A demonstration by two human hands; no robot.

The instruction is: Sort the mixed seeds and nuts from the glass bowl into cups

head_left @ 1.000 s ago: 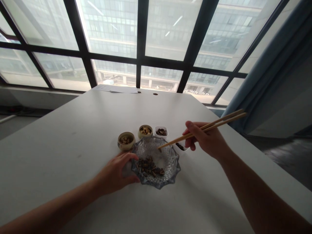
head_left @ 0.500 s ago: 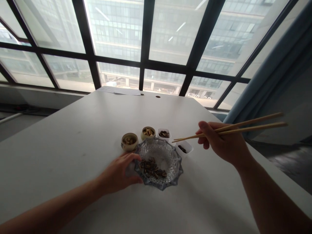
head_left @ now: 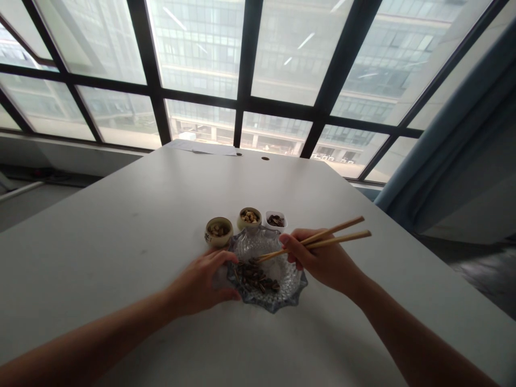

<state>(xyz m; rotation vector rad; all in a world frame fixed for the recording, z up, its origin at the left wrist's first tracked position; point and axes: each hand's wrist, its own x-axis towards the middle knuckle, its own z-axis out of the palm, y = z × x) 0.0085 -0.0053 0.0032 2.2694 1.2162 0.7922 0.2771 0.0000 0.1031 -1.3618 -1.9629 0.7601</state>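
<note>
My right hand (head_left: 322, 260) is closed round a pair of wooden chopsticks (head_left: 338, 237), whose tips reach into a scalloped glass bowl (head_left: 288, 293). Dark seeds (head_left: 258, 278) lie in the left and front part of that bowl, by the tips. My left hand (head_left: 207, 279) curves round the bowl's left edge, thumb and fingers apart, fingertips at the rim. Behind the bowl stand a small cream pot (head_left: 218, 232) with brownish pieces, another pot (head_left: 249, 217) with pale nuts, and a white dish (head_left: 276, 220) with dark seeds.
Everything stands on a white table (head_left: 161, 215). Papers (head_left: 205, 147) lie at its far edge, near two round holes. Beyond are large windows with dark frames, and a blue curtain (head_left: 447, 118) hangs at the right.
My right hand has moved left with the chopsticks, from above the small white dish at the right to inside the glass bowl. That dish is now hidden. The view has shifted slightly.
</note>
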